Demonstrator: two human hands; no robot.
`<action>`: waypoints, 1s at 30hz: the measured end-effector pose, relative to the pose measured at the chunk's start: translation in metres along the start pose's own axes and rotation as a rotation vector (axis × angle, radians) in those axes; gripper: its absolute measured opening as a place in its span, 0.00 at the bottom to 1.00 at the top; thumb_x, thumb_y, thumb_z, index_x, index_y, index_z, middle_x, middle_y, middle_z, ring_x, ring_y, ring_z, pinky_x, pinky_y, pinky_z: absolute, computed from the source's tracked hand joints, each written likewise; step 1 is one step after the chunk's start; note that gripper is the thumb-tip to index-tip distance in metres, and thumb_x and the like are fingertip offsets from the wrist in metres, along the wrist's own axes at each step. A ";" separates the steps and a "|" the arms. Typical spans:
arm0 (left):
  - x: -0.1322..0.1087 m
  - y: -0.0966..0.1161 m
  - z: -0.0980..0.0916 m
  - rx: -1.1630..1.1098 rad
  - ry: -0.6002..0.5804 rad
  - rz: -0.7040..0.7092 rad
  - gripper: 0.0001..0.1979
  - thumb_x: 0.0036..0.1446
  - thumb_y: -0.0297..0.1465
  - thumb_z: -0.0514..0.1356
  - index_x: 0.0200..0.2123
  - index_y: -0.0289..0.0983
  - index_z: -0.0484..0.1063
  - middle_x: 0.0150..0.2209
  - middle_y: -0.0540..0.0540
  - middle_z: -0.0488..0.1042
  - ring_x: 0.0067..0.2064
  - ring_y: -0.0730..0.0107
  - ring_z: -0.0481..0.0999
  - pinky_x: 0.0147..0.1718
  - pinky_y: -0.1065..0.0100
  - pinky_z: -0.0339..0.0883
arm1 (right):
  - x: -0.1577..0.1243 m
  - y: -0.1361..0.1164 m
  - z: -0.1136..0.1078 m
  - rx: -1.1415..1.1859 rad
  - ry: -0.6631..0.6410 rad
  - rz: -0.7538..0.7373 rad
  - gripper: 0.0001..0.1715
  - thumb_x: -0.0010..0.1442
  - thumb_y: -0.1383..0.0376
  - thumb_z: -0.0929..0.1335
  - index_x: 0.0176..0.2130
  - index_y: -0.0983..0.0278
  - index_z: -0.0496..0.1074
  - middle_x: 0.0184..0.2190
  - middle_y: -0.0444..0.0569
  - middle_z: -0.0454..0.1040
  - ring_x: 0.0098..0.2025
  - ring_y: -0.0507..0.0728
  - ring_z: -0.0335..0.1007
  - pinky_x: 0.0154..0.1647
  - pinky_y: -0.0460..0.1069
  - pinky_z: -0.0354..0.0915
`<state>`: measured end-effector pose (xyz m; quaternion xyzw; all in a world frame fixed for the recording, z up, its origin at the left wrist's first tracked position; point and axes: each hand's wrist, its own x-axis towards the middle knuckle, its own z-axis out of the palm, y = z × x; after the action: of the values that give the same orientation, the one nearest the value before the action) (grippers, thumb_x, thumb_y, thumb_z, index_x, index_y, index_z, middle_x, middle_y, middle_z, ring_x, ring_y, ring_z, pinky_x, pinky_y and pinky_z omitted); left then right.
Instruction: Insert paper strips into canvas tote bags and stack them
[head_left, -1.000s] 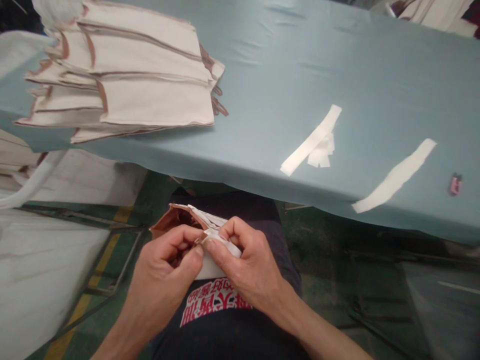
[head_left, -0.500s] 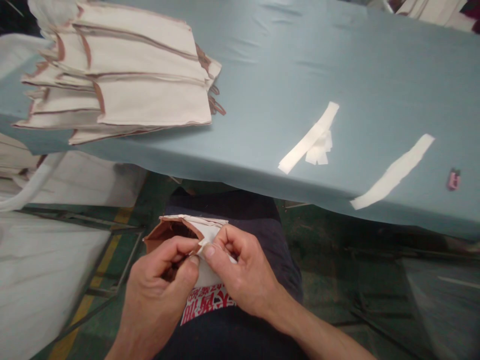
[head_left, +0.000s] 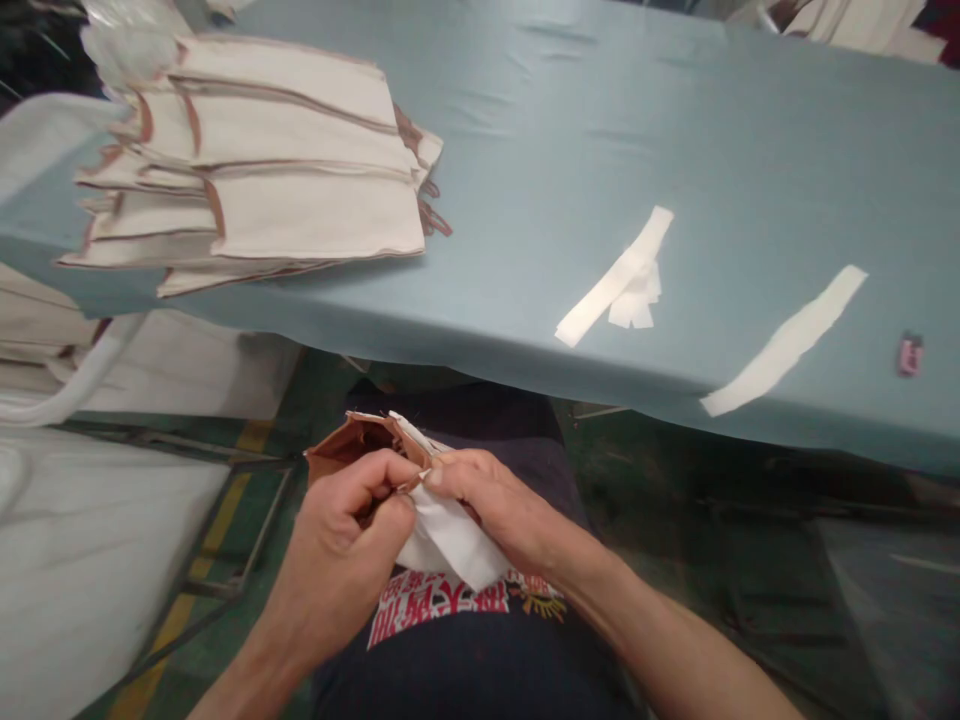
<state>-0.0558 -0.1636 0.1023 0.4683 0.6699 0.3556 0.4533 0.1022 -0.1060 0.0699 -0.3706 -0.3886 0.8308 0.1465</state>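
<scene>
A cream fabric bag [head_left: 341,447] with a brown lining is held over the lap, its open mouth facing up and away. On the near side of the mouth, my left hand [head_left: 345,540] is closed, thumb and index finger pinching the edge. My right hand [head_left: 502,505] pinches the same edge close beside it, fingertips nearly touching the left ones. From between the hands a white strip [head_left: 465,545] hangs down over the bag's outer side; whether the right fingers also grip it, I cannot tell. The hands hide part of the bag.
On the blue-covered table [head_left: 510,190] lie a pile of cream bags [head_left: 315,215], a white strip with smaller pieces [head_left: 619,275], another long white strip [head_left: 787,340] and a small pink object [head_left: 910,354]. The table edge runs just beyond my hands. White padded surfaces [head_left: 97,560] stand at left.
Both hands and the bag have shifted slightly right. My right hand has turned flatter, and the white strip now shows hanging below the fingers.
</scene>
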 end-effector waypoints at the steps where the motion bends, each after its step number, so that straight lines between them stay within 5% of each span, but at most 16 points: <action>1: 0.002 0.003 0.000 -0.014 -0.003 0.002 0.09 0.53 0.33 0.59 0.24 0.38 0.75 0.19 0.52 0.72 0.20 0.72 0.65 0.18 0.74 0.57 | 0.000 -0.004 -0.002 -0.051 0.003 -0.033 0.18 0.58 0.52 0.70 0.26 0.60 0.64 0.20 0.38 0.61 0.22 0.49 0.51 0.21 0.45 0.48; 5: 0.012 0.014 -0.005 -0.041 -0.053 0.042 0.10 0.53 0.34 0.58 0.24 0.38 0.77 0.20 0.52 0.73 0.21 0.73 0.66 0.19 0.75 0.58 | 0.002 -0.014 -0.001 -0.243 0.059 -0.180 0.19 0.62 0.52 0.66 0.26 0.59 0.60 0.23 0.39 0.59 0.25 0.50 0.52 0.24 0.46 0.49; 10: 0.018 0.021 -0.018 -0.030 -0.106 0.076 0.11 0.53 0.34 0.59 0.23 0.38 0.78 0.19 0.52 0.72 0.20 0.75 0.63 0.18 0.75 0.55 | 0.002 -0.014 0.001 -0.702 0.325 -0.414 0.19 0.68 0.60 0.61 0.26 0.59 0.58 0.21 0.40 0.60 0.25 0.51 0.55 0.28 0.49 0.47; 14: 0.019 0.024 -0.029 0.040 -0.144 0.131 0.12 0.57 0.32 0.59 0.26 0.38 0.81 0.22 0.52 0.77 0.22 0.73 0.69 0.20 0.76 0.59 | -0.010 -0.026 -0.005 -0.773 0.485 -0.681 0.13 0.71 0.63 0.64 0.33 0.60 0.69 0.27 0.43 0.75 0.28 0.53 0.69 0.32 0.49 0.62; 16: 0.018 0.027 -0.033 0.085 -0.193 0.171 0.13 0.59 0.30 0.58 0.29 0.39 0.82 0.25 0.52 0.80 0.25 0.72 0.73 0.22 0.76 0.63 | -0.016 -0.037 -0.007 -0.791 0.436 -0.927 0.03 0.69 0.64 0.69 0.42 0.61 0.73 0.37 0.48 0.83 0.39 0.56 0.79 0.42 0.50 0.72; 20: 0.011 0.035 -0.041 0.208 -0.241 0.288 0.14 0.58 0.27 0.55 0.31 0.41 0.82 0.30 0.52 0.83 0.34 0.68 0.81 0.31 0.75 0.70 | -0.015 -0.059 -0.007 -0.897 0.045 -1.153 0.21 0.67 0.63 0.70 0.58 0.62 0.71 0.56 0.56 0.83 0.59 0.60 0.80 0.62 0.55 0.73; 23: 0.004 0.035 -0.044 0.242 -0.265 0.294 0.13 0.62 0.28 0.55 0.33 0.42 0.81 0.30 0.53 0.83 0.31 0.70 0.79 0.28 0.75 0.68 | -0.008 -0.070 -0.009 -1.015 -0.072 -1.055 0.17 0.63 0.63 0.68 0.52 0.62 0.74 0.42 0.48 0.85 0.43 0.57 0.82 0.50 0.53 0.73; 26: -0.002 0.031 -0.045 0.220 -0.251 0.224 0.11 0.65 0.30 0.55 0.34 0.42 0.77 0.27 0.53 0.81 0.25 0.71 0.76 0.22 0.75 0.65 | -0.006 -0.076 -0.009 -1.209 -0.062 -0.962 0.07 0.60 0.62 0.67 0.36 0.61 0.74 0.25 0.40 0.78 0.27 0.53 0.71 0.36 0.52 0.61; 30: -0.004 0.029 -0.042 0.246 -0.175 0.234 0.10 0.63 0.29 0.53 0.31 0.42 0.72 0.22 0.54 0.76 0.21 0.71 0.73 0.17 0.75 0.62 | -0.009 -0.078 -0.004 -1.325 -0.067 -0.942 0.12 0.59 0.63 0.64 0.24 0.62 0.65 0.20 0.41 0.71 0.23 0.51 0.59 0.31 0.52 0.51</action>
<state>-0.0853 -0.1605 0.1438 0.6238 0.6075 0.2792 0.4048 0.1074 -0.0579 0.1317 -0.1528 -0.9190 0.2900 0.2191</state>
